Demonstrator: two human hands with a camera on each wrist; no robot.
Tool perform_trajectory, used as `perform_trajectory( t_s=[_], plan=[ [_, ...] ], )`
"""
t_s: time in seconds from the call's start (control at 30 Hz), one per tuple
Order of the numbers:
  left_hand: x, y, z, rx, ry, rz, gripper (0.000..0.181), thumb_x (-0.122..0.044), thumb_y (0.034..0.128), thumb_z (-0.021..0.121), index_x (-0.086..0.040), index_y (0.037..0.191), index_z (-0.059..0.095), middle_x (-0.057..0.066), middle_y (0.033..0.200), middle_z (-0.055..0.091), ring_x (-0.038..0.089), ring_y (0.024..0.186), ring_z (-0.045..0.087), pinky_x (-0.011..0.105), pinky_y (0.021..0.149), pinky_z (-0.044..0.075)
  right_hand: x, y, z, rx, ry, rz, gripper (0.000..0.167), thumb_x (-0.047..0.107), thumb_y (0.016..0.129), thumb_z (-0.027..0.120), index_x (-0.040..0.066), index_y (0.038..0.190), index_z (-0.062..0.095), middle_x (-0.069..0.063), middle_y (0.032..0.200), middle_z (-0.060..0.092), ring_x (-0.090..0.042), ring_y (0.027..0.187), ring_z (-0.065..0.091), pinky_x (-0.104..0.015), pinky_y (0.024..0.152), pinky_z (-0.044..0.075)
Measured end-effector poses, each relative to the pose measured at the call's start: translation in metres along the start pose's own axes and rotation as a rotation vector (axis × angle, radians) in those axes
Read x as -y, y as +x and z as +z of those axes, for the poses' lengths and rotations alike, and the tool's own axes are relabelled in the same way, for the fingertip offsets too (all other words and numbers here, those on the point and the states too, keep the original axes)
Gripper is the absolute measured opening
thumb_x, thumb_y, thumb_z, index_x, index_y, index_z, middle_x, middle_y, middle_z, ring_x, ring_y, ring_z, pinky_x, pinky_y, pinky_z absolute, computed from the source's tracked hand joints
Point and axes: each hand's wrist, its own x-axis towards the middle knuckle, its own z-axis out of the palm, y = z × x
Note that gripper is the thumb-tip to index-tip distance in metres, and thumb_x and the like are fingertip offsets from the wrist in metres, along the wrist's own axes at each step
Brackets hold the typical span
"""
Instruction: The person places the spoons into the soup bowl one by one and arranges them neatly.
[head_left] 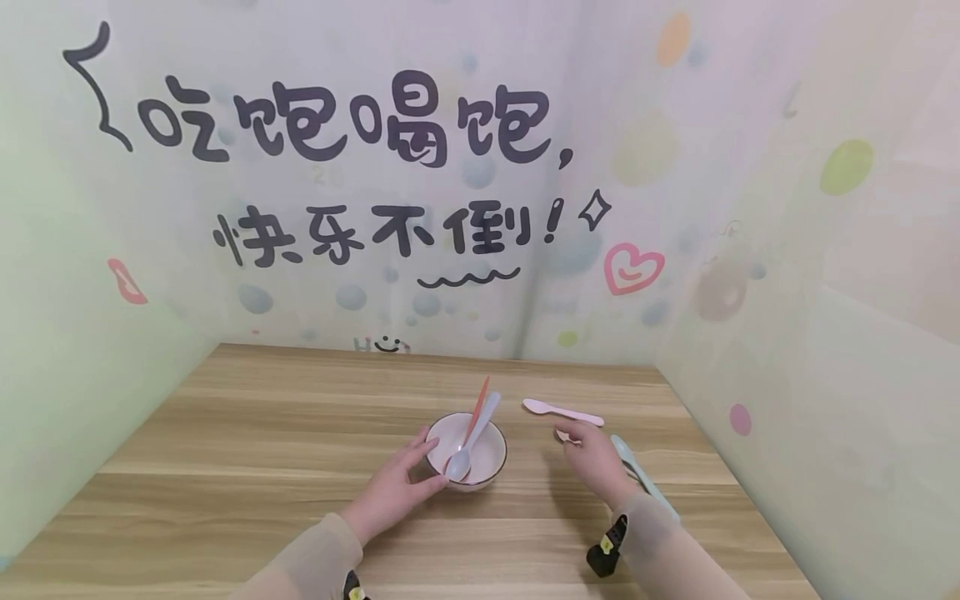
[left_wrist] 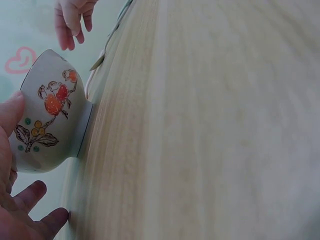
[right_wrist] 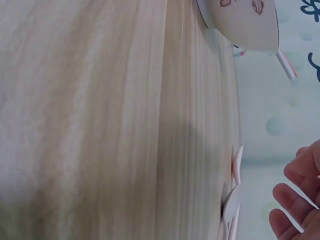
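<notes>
A white bowl (head_left: pixel 491 454) with a dark rim stands upright on the table; fruit and leaves are painted on its side in the left wrist view. My left hand (head_left: pixel 401 487) holds its left side, thumb toward the front and fingers around the side. Inside lean a grey-blue spoon (head_left: pixel 480 423) and a red-orange utensil (head_left: pixel 477 407), whose lower end is hidden. My right hand (head_left: pixel 592 458) hovers, empty and with relaxed fingers, over a pale spoon (right_wrist: pixel 231 204) lying on the table. That spoon is mostly covered by the hand in the head view.
Behind the right hand lies a pink spoon (head_left: pixel 566 412). A light-blue spoon (head_left: pixel 645 475) lies to its right, partly under the wrist. The wooden table (head_left: pixel 262 450) meets printed walls (head_left: pixel 480 325) at the back and sides.
</notes>
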Motion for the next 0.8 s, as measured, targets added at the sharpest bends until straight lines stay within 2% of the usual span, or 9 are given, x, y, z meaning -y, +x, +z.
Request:
perform_trajectory(
  t_s=[0.1, 0.33, 0.53, 0.8],
  plan=[
    [0.000, 0.000, 0.000, -0.001, -0.002, -0.001, 0.068, -0.036, 0.0856, 0.072, -0.006, 0.141, 0.048, 0.010, 0.156, 0.027, 0.037, 0.141, 0.025, 0.056, 0.112, 0.021, -0.005, 0.000, -0.001, -0.002, -0.009, 0.061, 0.040, 0.003, 0.089, 0.049, 0.008, 0.125, 0.065, -0.012, 0.128, 0.061, -0.032, 0.116, 0.055, -0.048, 0.088, 0.049],
    [-0.001, -0.001, 0.000, 0.000, -0.004, -0.001, 0.070, -0.039, 0.0847, 0.073, -0.006, 0.141, 0.048, 0.009, 0.156, 0.027, 0.036, 0.141, 0.025, 0.054, 0.112, 0.022, -0.014, 0.001, -0.006, -0.032, -0.026, 0.129, 0.039, 0.005, 0.087, 0.051, 0.005, 0.123, 0.066, -0.016, 0.121, 0.062, -0.027, 0.099, 0.057, -0.039, 0.074, 0.049],
    [-0.001, -0.001, -0.001, 0.006, -0.008, -0.005, 0.070, -0.039, 0.0849, 0.072, -0.006, 0.141, 0.048, 0.011, 0.156, 0.027, 0.036, 0.141, 0.024, 0.055, 0.112, 0.022, -0.021, 0.001, -0.009, -0.060, 0.005, 0.138, 0.032, 0.008, 0.090, 0.056, 0.003, 0.120, 0.067, -0.018, 0.121, 0.062, -0.030, 0.105, 0.057, -0.048, 0.085, 0.048],
    [-0.001, 0.000, -0.001, 0.014, -0.017, -0.014, 0.067, -0.035, 0.0867, 0.071, -0.007, 0.142, 0.047, 0.010, 0.157, 0.026, 0.037, 0.142, 0.022, 0.057, 0.112, 0.020, -0.033, 0.001, -0.011, -0.105, 0.005, 0.148, 0.034, 0.011, 0.089, 0.060, -0.001, 0.120, 0.065, -0.023, 0.120, 0.061, -0.036, 0.107, 0.057, -0.051, 0.089, 0.046]
  ],
)
